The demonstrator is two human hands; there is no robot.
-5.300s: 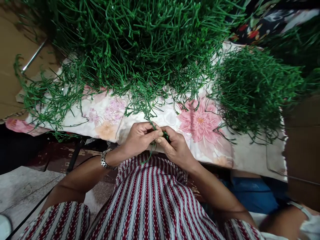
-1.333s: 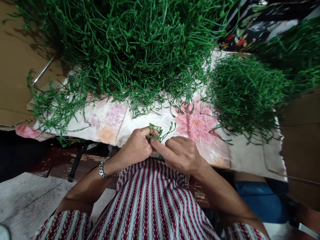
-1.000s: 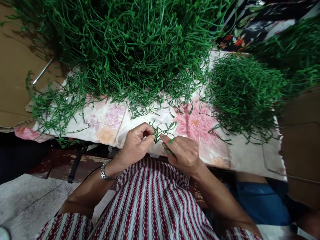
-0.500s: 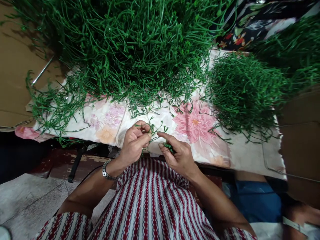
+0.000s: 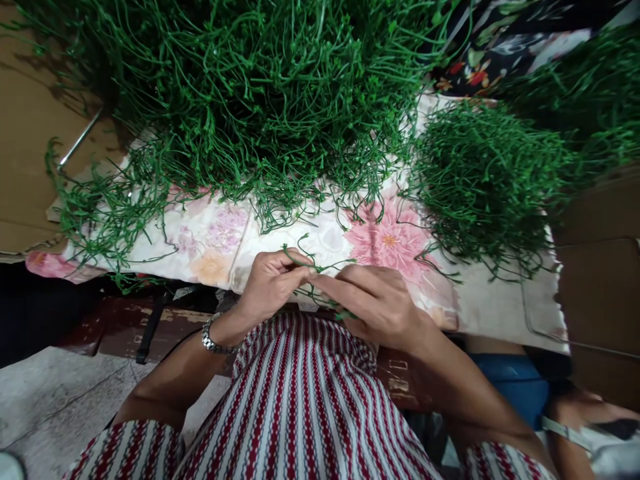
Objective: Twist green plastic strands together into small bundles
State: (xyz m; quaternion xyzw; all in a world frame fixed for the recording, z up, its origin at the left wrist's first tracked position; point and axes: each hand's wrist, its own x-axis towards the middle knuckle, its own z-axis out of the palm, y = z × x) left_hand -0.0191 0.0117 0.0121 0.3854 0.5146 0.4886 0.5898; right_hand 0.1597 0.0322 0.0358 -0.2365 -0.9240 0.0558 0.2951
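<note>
My left hand (image 5: 275, 280), with a metal-band watch on its wrist, pinches a thin green branching stem (image 5: 320, 268) between thumb and fingertips. My right hand (image 5: 377, 303) is closed beside it, its index fingertip meeting the left fingertips at the stem. More green stems (image 5: 341, 311) poke out below the right fingers, partly hidden by the hand. Both hands are just above the front edge of a flowered cloth (image 5: 295, 243). Beyond them lies a large heap of similar green stems (image 5: 260, 100) with small forked tips.
A smaller heap of green stems (image 5: 490, 180) lies at the right of the cloth, and loose stems (image 5: 115, 213) spread at the left. Cardboard (image 5: 25, 167) with a metal rod (image 5: 80, 139) is at far left. Another person's arm (image 5: 570, 427) shows at lower right.
My right hand has moved in and turned over, bringing its fingertips to the left hand's. The stem between them now lies more sideways. My left hand has shifted slightly right.
</note>
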